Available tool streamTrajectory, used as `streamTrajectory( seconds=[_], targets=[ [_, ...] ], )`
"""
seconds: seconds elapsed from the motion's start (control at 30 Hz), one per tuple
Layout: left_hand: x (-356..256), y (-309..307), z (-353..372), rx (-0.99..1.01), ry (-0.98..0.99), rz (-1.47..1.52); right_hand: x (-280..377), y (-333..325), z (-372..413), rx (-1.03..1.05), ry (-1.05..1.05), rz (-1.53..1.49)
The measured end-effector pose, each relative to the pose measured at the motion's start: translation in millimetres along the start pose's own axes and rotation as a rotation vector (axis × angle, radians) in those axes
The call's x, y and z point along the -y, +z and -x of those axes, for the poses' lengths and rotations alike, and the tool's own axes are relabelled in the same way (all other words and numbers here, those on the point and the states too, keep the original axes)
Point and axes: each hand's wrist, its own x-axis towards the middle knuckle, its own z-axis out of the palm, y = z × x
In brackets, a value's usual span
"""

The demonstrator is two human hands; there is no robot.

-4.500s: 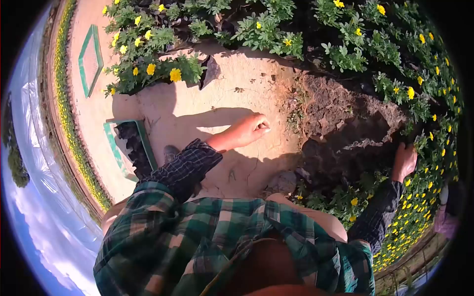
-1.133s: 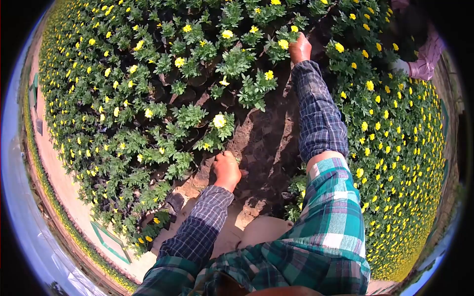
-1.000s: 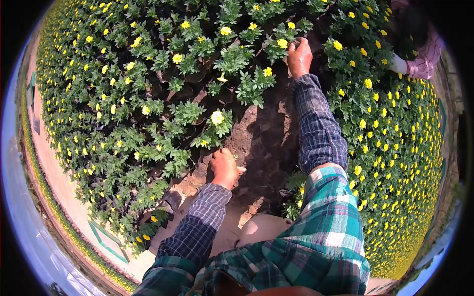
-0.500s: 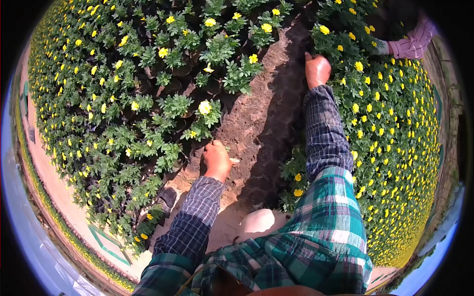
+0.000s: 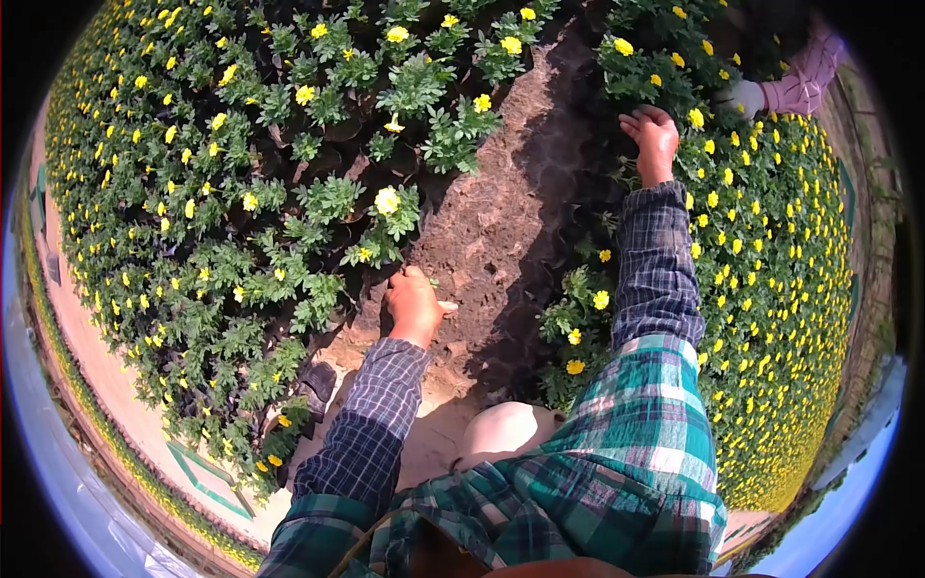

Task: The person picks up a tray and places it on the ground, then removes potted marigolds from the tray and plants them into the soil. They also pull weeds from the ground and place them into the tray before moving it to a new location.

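Observation:
My left hand (image 5: 415,306) is closed at the left edge of the bare soil strip (image 5: 487,222), its thumb pointing right. A tiny green bit shows by its fingers, but what they hold is hidden. Just above it stands a marigold plant (image 5: 393,223) with a pale yellow flower. Across the strip, my right hand (image 5: 655,143) reaches to the edge of the right-hand marigolds (image 5: 737,279). Its fingers are slightly apart and point left among shaded leaves, with nothing visible in them.
Dense marigolds (image 5: 231,260) in dark pots fill the left side. At the upper right is another person's gloved hand (image 5: 744,97) with a pink sleeve (image 5: 811,72). A dark pot (image 5: 316,380) sits at the lower left, near a green frame (image 5: 207,482).
My right hand has moved right, from the soil strip's edge to the plants, and its fingers have loosened. My left hand stays about where it was. The other person's glove shows more.

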Motion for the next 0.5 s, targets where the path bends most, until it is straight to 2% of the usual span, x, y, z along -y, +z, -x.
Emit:
streamTrajectory(
  seconds=[0.03, 0.07, 0.13, 0.17, 0.27, 0.3, 0.43, 0.5],
  targets=[
    [0.0, -0.2, 0.4, 0.001, 0.000, -0.001, -0.8, -1.1, 0.1, 0.022, 0.005, 0.129],
    [-0.1, -0.2, 0.3, 0.001, -0.002, 0.003, -1.4, -2.1, -0.2, 0.021, 0.006, 0.129],
    [0.3, 1.6, -0.2, 0.003, -0.003, 0.008, -0.8, -4.1, 0.1, 0.171, -0.035, 0.739],
    [1.1, 4.3, -1.3, -0.004, -0.003, 0.007, -2.4, -3.5, 0.6, 0.170, -0.034, 0.739],
    [0.9, 4.9, -2.0, -0.011, -0.003, 0.002, -19.2, -1.5, -5.3, 0.169, -0.564, 1.225],
    [1.1, 4.5, -1.8, -0.011, -0.007, -0.001, -17.6, 2.7, -3.8, 0.167, -0.488, 1.252],
    [2.7, 5.2, -2.4, -0.013, 0.007, -0.007, -3.6, 20.2, 10.4, 0.068, -0.476, 1.236],
    [1.5, 2.3, -1.6, 0.009, 0.001, 0.003, 15.6, 29.9, 24.5, 0.295, -0.171, 1.031]
  ],
)
